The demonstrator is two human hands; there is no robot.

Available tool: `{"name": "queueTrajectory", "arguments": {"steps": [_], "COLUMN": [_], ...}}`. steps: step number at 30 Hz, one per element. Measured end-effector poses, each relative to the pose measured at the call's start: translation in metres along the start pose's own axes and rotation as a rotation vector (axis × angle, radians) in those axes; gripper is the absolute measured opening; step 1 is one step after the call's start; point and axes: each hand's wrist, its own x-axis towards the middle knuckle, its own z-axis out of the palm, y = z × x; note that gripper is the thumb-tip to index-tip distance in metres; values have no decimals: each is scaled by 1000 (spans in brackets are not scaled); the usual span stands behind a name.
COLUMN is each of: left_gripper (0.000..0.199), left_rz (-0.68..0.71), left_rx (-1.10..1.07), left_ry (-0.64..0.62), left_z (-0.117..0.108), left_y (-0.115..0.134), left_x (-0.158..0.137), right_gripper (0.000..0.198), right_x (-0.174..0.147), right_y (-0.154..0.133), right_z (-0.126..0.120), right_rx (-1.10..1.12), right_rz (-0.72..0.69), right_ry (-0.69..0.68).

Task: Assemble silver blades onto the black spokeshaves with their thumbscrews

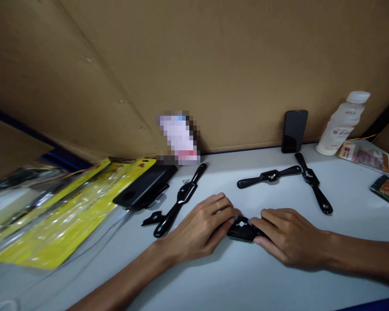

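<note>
A black spokeshave (pixel 241 233) with a silver screw in its middle is held low over the white table, between my two hands. My left hand (pixel 210 222) is closed at its left end, fingertips against the body. The right handle lies in my right hand (pixel 288 237), closed round it, with the thumb near the body. Much of both handles is hidden by my fingers. To the left lies another spokeshave (pixel 183 193), with a small black metal piece (pixel 153 218) by its lower handle. Two more, a level spokeshave (pixel 272 176) and a slanted spokeshave (pixel 315 185), lie beyond my right hand.
Yellow-edged plastic packaging (pixel 81 216) and a black flat device (pixel 142 185) cover the table's left side. A blurred-out screen (pixel 181 140) and a dark phone (pixel 294 131) lean on the cardboard wall. A bottle (pixel 337 127) and a snack packet (pixel 363 157) stand at right.
</note>
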Motion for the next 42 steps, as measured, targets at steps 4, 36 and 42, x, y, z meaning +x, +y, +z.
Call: {"name": "queueTrajectory", "arguments": {"steps": [4, 36, 42], "left_gripper": [24, 18, 22], "left_rz": [9, -37, 24], "left_rx": [-16, 1, 71], "left_ry": [-6, -17, -48], "left_z": [1, -5, -4], "left_y": [-1, -3, -3], "left_x": [-1, -1, -1], "right_gripper": [27, 32, 32], "right_x": [0, 0, 0], "right_y": [1, 0, 0], "right_z": [-1, 0, 2], "right_rx": [-15, -12, -10], "right_rz": [-22, -32, -24], "right_ry": [-13, 52, 43]}}
